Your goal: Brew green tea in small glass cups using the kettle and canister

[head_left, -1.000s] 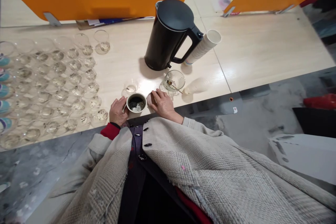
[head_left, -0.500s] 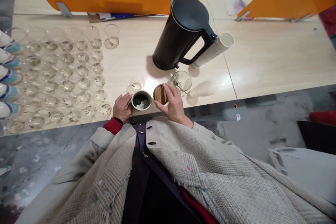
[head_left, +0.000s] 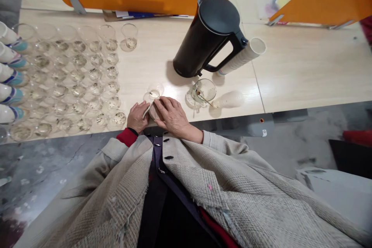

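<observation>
Left hand (head_left: 137, 117) and right hand (head_left: 172, 115) closed around a round cup (head_left: 153, 111), mostly hidden.

And here's the left hand (head_left: 136, 117), working low and close to the body, standing on its edge with the fingers curling forward and the thumb side up! The right hand (head_left: 171, 115) is arching over from the other side, palm down, knuckles high, right fingers (head_left: 162, 104) spreading and pointing down toward the left fingertips (head_left: 147, 104). The left wrist (head_left: 130, 130) is angling in, and the bare right forearm (head_left: 193, 133) is stretching across almost level, both hands working just touching distance apart!
</observation>
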`<state>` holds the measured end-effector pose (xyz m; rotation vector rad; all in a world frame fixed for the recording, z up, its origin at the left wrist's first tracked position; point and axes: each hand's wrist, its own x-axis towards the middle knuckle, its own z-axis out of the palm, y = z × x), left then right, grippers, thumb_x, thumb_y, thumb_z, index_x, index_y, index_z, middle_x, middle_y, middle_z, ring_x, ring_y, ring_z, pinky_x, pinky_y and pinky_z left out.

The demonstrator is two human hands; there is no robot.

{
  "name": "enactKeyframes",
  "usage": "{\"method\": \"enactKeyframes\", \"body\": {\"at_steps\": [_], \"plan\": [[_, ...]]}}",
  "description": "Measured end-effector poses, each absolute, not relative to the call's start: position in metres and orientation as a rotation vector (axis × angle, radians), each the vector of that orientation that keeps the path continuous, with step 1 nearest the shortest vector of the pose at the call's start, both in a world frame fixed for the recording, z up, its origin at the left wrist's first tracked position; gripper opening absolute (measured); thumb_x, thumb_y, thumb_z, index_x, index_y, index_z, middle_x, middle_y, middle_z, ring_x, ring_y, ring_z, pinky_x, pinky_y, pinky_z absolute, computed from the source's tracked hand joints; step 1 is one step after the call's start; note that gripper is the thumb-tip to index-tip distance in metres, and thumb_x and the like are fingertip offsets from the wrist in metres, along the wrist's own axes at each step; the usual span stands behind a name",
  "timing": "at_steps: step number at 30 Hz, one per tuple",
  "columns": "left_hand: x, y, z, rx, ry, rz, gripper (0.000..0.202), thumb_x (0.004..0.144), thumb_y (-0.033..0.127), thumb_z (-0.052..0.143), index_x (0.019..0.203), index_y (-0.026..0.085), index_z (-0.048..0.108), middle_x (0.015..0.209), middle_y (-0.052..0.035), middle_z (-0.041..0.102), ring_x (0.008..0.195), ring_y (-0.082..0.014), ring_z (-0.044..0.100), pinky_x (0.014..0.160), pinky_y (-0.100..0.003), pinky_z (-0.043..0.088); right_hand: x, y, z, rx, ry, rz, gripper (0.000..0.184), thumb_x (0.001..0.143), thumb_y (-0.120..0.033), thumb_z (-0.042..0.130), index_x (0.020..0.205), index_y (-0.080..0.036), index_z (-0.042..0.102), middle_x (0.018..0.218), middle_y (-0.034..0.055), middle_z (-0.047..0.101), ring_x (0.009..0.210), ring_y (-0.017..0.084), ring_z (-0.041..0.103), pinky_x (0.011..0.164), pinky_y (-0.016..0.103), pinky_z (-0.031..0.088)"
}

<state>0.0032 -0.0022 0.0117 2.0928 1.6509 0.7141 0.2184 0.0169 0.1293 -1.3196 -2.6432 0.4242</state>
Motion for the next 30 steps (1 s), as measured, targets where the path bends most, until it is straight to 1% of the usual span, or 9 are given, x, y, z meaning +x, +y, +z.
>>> {"method": "enactKeyframes", "body": {"at_steps": [3,5,8,12,16,18,22,26,30], "plan": [[0.003,-0.002,0.010,2.088,1.640,0.717,0.049,0.100,0.031,0.051,0.146,0.020,0.064,0.147,-0.0143,0.072,0.148,-0.0288,0.060,0.130,-0.054,0.037,0.217,0.015,0.118,-1.341,-2.651,0.397,0.076,0.100,-0.044,0.070,0.166,-0.016,0.044,0.170,0.0194,0.046,0.157,0.038,0.040,0.135,0.063,0.025],[0.002,-0.001,0.009,2.088,1.641,0.714,0.050,0.100,0.031,0.052,0.146,0.021,0.064,0.148,-0.0140,0.072,0.148,-0.0292,0.060,0.130,-0.055,0.038,0.217,0.015,0.112,-1.328,-2.653,0.384,0.076,0.101,-0.044,0.069,0.167,-0.018,0.043,0.171,0.0187,0.044,0.159,0.037,0.038,0.136,0.064,0.021],[0.002,-0.001,0.008,2.104,1.658,0.714,0.049,0.100,0.032,0.052,0.145,0.021,0.064,0.147,-0.0136,0.072,0.147,-0.0289,0.061,0.130,-0.055,0.038,0.219,0.017,0.107,-1.280,-2.645,0.396,0.077,0.102,-0.047,0.068,0.168,-0.018,0.041,0.171,0.0201,0.043,0.159,0.038,0.038,0.135,0.066,0.024],[0.002,-0.001,0.009,2.134,1.664,0.715,0.048,0.100,0.030,0.050,0.145,0.022,0.065,0.145,-0.0121,0.074,0.146,-0.0276,0.062,0.129,-0.055,0.041,0.223,0.022,0.103,-1.160,-2.611,0.480,0.090,0.097,-0.056,0.073,0.167,-0.013,0.039,0.168,0.0252,0.042,0.155,0.041,0.039,0.130,0.063,0.037],[0.002,-0.003,0.010,2.158,1.665,0.739,0.050,0.097,0.024,0.051,0.145,0.022,0.065,0.146,-0.0119,0.073,0.145,-0.0272,0.064,0.129,-0.054,0.043,0.234,0.022,0.103,-1.104,-2.552,0.537,0.085,0.096,-0.043,0.075,0.167,-0.016,0.037,0.159,0.0244,0.047,0.144,0.041,0.047,0.121,0.063,0.047],[0.002,-0.004,0.009,2.164,1.673,0.756,0.051,0.096,0.022,0.051,0.145,0.022,0.066,0.146,-0.0117,0.074,0.144,-0.0269,0.065,0.129,-0.055,0.044,0.243,0.020,0.109,-1.095,-2.508,0.539,0.089,0.094,-0.042,0.077,0.168,-0.018,0.034,0.155,0.0233,0.049,0.138,0.041,0.050,0.117,0.065,0.050],[0.003,-0.005,0.007,2.169,1.680,0.770,0.049,0.096,0.021,0.051,0.143,0.023,0.067,0.141,-0.0108,0.076,0.142,-0.0265,0.066,0.127,-0.055,0.045,0.267,0.023,0.139,-1.137,-2.354,0.434,0.099,0.092,-0.045,0.079,0.172,-0.027,0.025,0.154,0.0203,0.046,0.139,0.043,0.050,0.119,0.068,0.046],[0.004,-0.003,0.005,2.181,1.688,0.791,0.049,0.094,0.020,0.053,0.140,0.020,0.069,0.140,-0.0121,0.077,0.139,-0.0268,0.068,0.127,-0.054,0.046,0.271,0.059,0.170,-1.210,-2.240,0.269,0.098,0.092,-0.042,0.076,0.173,-0.031,0.023,0.160,0.0181,0.042,0.148,0.045,0.042,0.123,0.071,0.039],[0.004,-0.003,0.004,2.171,1.689,0.795,0.050,0.093,0.019,0.054,0.140,0.020,0.069,0.143,-0.0122,0.075,0.140,-0.0266,0.068,0.128,-0.054,0.046,0.243,0.124,0.173,-1.273,-2.237,0.223,0.093,0.091,-0.038,0.076,0.171,-0.024,0.030,0.161,0.0207,0.041,0.153,0.046,0.037,0.126,0.073,0.033]]}}
